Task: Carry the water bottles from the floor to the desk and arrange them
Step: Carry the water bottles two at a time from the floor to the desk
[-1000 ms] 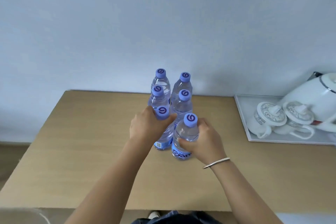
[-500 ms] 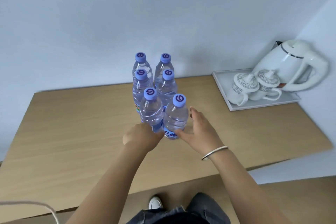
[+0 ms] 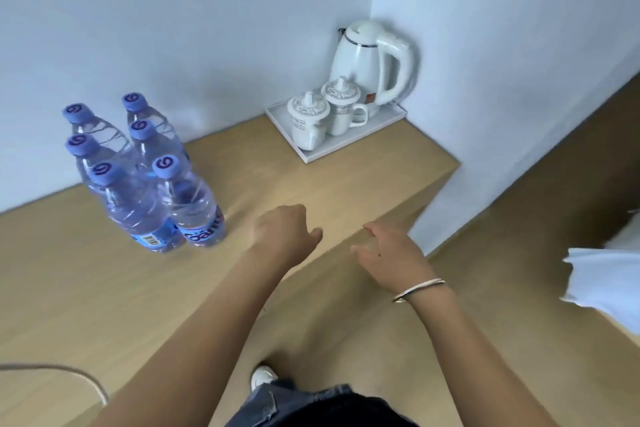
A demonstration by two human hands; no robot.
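Your left hand [image 3: 282, 236] and right hand [image 3: 389, 255] hang loosely curled, empty, between six water bottles [image 3: 149, 191] and a kettle [image 3: 372, 66] on the desk [image 3: 311, 191]; rear labels hidden.

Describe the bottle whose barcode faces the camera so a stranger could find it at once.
On the wooden desk, left of the white tray, stand six purple-capped water bottles. It is the bottle at the front left of that cluster. Only its label shows a white barcode; its front neighbour shows lettering.

Purple-capped clear bottles [image 3: 138, 180], white kettle [image 3: 370, 69]
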